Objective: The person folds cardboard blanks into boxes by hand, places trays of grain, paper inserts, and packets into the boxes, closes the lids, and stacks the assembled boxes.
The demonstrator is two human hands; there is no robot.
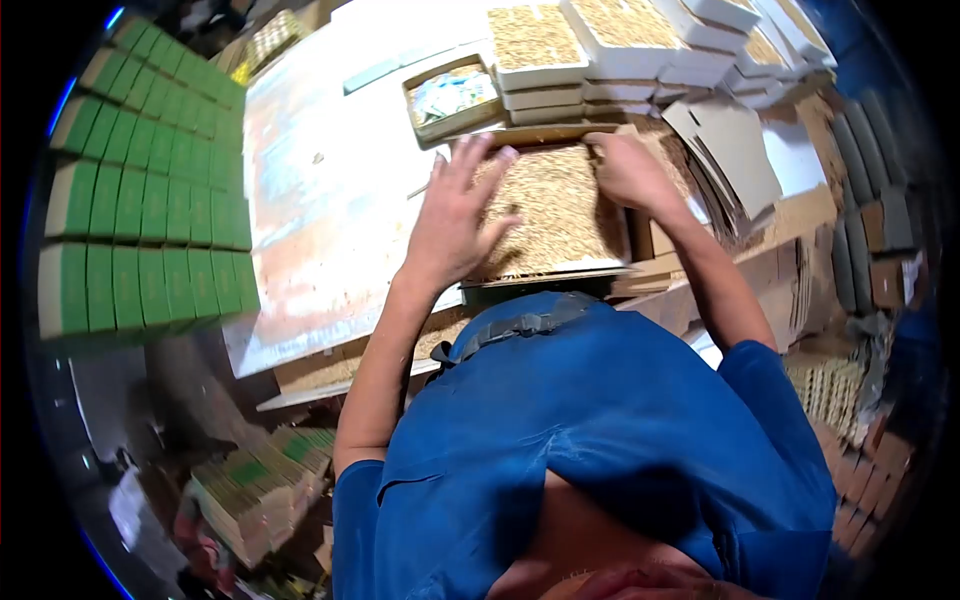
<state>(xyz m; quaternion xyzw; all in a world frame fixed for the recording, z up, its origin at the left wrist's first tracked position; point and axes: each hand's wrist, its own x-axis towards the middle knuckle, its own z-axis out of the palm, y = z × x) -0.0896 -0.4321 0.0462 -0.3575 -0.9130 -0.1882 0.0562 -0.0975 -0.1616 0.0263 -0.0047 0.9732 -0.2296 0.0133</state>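
A shallow tray of small light-brown pieces (560,205) lies at the table's front edge, close to my body. My left hand (457,210) is over the tray's left side, its fingers spread, with nothing in it. At the tray's upper right corner is my right hand (630,172), its fingers curled in at the cardboard edge; what they hold, if anything, is hidden. Just behind the tray stands a small open box (418,112) with colourful packets in it.
Green boxes (150,200) are stacked in rows on the left. White trays (540,75) filled with the same pieces are piled at the back. Flat cardboard sheets (735,150) lie to the right. A whitish worktable (330,230) extends left of the tray.
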